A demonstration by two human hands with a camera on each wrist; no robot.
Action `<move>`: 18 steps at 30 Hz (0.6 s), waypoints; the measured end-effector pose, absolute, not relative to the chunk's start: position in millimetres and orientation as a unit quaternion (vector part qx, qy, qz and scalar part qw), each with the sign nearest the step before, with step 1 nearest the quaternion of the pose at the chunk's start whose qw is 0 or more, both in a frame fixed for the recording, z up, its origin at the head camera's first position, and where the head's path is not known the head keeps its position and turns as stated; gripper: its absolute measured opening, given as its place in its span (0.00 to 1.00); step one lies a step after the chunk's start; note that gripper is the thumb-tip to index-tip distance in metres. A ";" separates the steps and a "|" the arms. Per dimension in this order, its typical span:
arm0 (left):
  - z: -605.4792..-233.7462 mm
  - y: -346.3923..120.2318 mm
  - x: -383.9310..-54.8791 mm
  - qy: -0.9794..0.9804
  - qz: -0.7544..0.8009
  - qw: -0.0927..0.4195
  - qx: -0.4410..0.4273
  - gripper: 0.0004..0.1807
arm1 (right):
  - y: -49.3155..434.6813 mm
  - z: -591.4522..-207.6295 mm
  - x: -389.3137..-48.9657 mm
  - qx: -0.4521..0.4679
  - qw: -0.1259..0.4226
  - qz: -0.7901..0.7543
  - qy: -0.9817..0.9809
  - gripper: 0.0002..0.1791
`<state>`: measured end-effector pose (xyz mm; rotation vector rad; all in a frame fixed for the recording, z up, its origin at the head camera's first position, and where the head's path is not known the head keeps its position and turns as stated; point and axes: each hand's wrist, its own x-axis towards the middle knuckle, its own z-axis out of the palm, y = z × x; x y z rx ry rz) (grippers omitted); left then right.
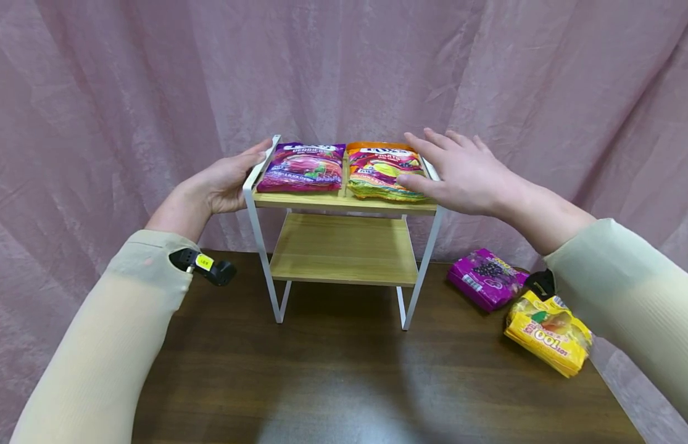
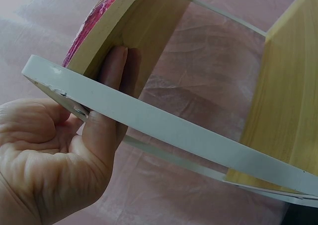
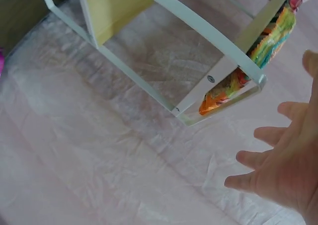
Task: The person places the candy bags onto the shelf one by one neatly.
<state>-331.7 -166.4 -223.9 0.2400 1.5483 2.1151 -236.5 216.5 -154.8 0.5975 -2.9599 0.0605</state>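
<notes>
A small two-tier shelf [image 1: 344,250] with wooden boards and a white metal frame stands on the table. My left hand [image 1: 227,179] grips its upper left side; in the left wrist view the fingers [image 2: 114,68] reach past the white bar, under the top board. On the top board lie a purple Fox's Berries candy bag [image 1: 305,168] at left and an orange Fox's Fruits candy bag [image 1: 384,172] at right. My right hand [image 1: 460,169], fingers spread and holding nothing, hovers by the right bag. The right wrist view shows that hand [image 3: 288,150] apart from the frame.
To the right of the shelf, a purple candy bag with a grape picture [image 1: 485,280] and a yellow candy bag marked 100 [image 1: 550,333] lie on the dark wooden table [image 1: 332,382]. Behind everything hangs a pink curtain [image 1: 344,68].
</notes>
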 end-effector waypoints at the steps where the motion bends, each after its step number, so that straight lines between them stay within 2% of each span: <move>1: -224.2 -166.1 -332.0 0.569 0.777 0.252 0.089 0.32 | 217.9 -157.1 -233.8 0.200 0.061 0.020 -0.978 0.48; 8: -225.2 -164.7 -333.4 0.570 0.776 0.252 0.093 0.32 | 229.1 -171.9 -211.2 0.222 0.073 0.007 -0.972 0.53; 18: -225.1 -165.2 -332.9 0.568 0.777 0.254 0.095 0.32 | 245.5 -188.1 -185.5 0.237 0.095 0.007 -0.967 0.54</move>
